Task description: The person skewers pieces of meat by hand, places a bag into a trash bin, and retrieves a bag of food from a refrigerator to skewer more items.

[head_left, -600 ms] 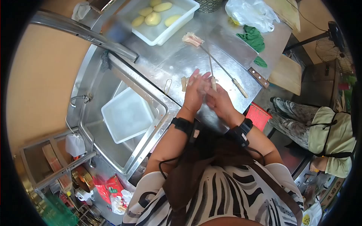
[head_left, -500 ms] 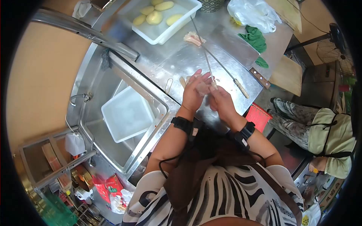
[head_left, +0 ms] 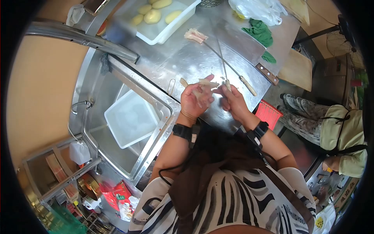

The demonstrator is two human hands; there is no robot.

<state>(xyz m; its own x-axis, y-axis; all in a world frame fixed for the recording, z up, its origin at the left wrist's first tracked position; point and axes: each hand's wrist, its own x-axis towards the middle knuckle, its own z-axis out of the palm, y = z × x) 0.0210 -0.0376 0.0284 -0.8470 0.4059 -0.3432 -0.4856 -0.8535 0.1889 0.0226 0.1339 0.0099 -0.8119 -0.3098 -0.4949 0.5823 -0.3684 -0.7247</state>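
My left hand (head_left: 193,100) is turned palm up over the steel counter, its fingers curled around a pale, whitish piece (head_left: 208,83) whose kind I cannot make out. Just to its right, my right hand (head_left: 233,102) grips a long thin skewer by its pale handle (head_left: 228,83). The skewer's shaft is blurred and points away from me. A second skewer (head_left: 248,85) with a wooden handle lies on the counter, its far end at a pinkish-white chunk of meat (head_left: 196,36). Small pale bits lie near both hands.
A white tub (head_left: 165,37) of peeled potatoes stands at the back. On the right are a cleaver (head_left: 267,74), a green cloth (head_left: 260,33) and a red basket (head_left: 269,114). The sink (head_left: 89,128) at left holds a white tray (head_left: 132,119). Another person (head_left: 335,132) is at far right.
My hands have moved apart, and my left hand has turned its palm upward with the pale piece. The held skewer has swung slightly and no longer crosses the one lying down. The view has shifted slightly.
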